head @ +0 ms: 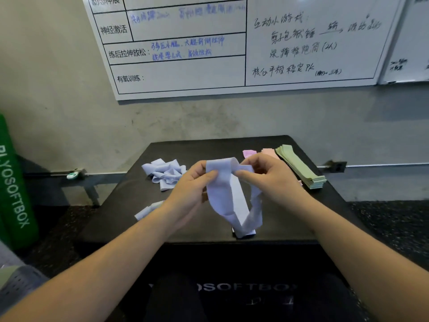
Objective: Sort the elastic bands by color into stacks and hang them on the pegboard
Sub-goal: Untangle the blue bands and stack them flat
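Obs.: you hold one lilac band [228,194] up over the black box [313,210], between both hands. Your left hand [193,182] pinches its upper left edge, thumb and fingers curled onto the fabric. Your right hand [267,175] pinches the upper right part, fingertips closed on a twisted fold. The band hangs down as a loop; its lowest fold reaches the box top near the front edge, where a small white label sits under it. Loose lilac pile [164,174]: tangled, on the box top at back left, just beside your left hand. One more lilac strip [148,210] lies at the left edge of the box, partly hidden by your left wrist. Green stack [299,166]: flat, neat, on the right side of the box, running from back towards front. Pink stack [269,153]: just left of the green one, touching it, mostly hidden behind your right hand. A brighter pink piece [248,153] shows beside it at the back. Whiteboard [209,70] with handwriting on the wall behind. Green pad [14,189] stands at far left.
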